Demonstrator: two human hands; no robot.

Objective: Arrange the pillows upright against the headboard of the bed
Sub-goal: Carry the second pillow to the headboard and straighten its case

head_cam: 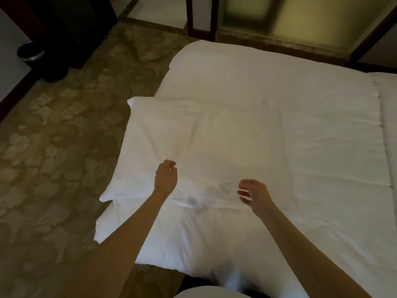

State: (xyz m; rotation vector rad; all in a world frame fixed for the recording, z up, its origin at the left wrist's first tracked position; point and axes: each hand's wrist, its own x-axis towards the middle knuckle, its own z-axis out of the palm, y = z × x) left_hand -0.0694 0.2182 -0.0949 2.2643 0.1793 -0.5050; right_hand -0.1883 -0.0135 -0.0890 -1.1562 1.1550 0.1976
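Observation:
A white pillow (171, 143) lies flat on the left part of the white bed (300, 130), its left end hanging over the bed's edge. A second white pillow (182, 239) lies flat under and in front of it, nearer to me. My left hand (165, 176) hovers over the near edge of the upper pillow with fingers curled and holds nothing. My right hand (253, 193) hangs just right of that edge, fingers spread and empty. No headboard is in view.
Patterned carpet (53, 158) covers the floor left of the bed. A dark cabinet (64, 29) and a round black bin (30, 51) stand at the far left. Frosted glass panels in dark wood frames (257, 16) rise behind the bed.

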